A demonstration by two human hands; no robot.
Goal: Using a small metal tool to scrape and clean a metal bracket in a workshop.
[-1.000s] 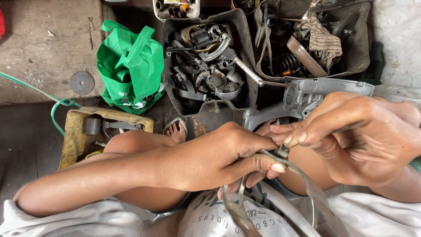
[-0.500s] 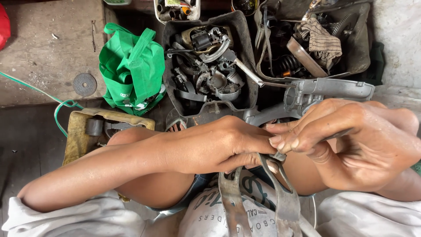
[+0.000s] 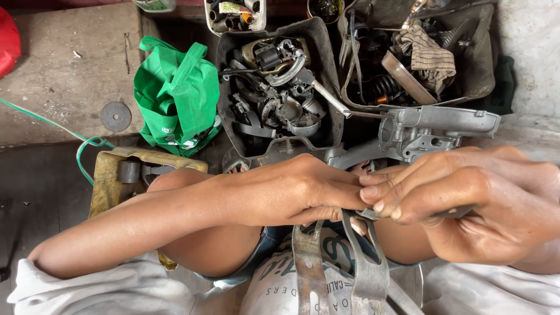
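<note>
I see a crumpled green carrier bag (image 3: 178, 93) with a small white label upper left of centre, and a white container (image 3: 234, 14) with a colourful label at the top edge.

Bag (image 3: 178, 96) left of parts tray (image 3: 326, 64), both beyond the hands.

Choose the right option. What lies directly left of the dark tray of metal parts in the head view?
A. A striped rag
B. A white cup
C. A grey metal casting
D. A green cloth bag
D: the green cloth bag sits crumpled against the left wall of the dark tray; the striped rag lies in the tray to the right.
</note>
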